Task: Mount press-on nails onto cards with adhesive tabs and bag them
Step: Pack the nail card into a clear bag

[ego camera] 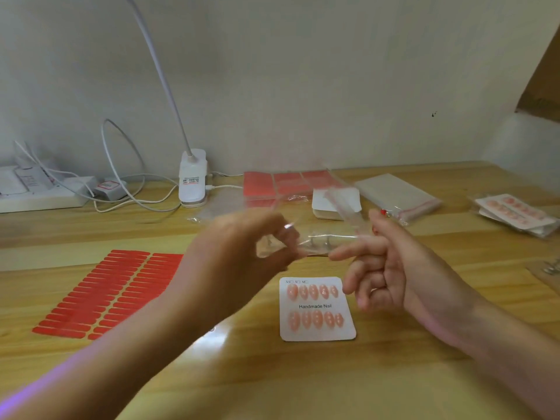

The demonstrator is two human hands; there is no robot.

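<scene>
A white card [317, 307] printed "Handmade Nail" lies on the wooden table with two rows of pink press-on nails stuck on it. Above it I hold a clear plastic bag [328, 237] stretched between both hands. My left hand [242, 253] pinches the bag's left end. My right hand [385, 265] pinches its right end near the red-lined opening. The bag is see-through and blurred, and I cannot tell what is inside it.
A red sheet of adhesive tabs [109, 292] lies at the left. More red sheets [272, 183], a stack of white cards [327, 204], a pile of clear bags [397, 192] and bagged nail cards [515, 213] sit at the back. A clip lamp [192, 177] and cables stand by the wall.
</scene>
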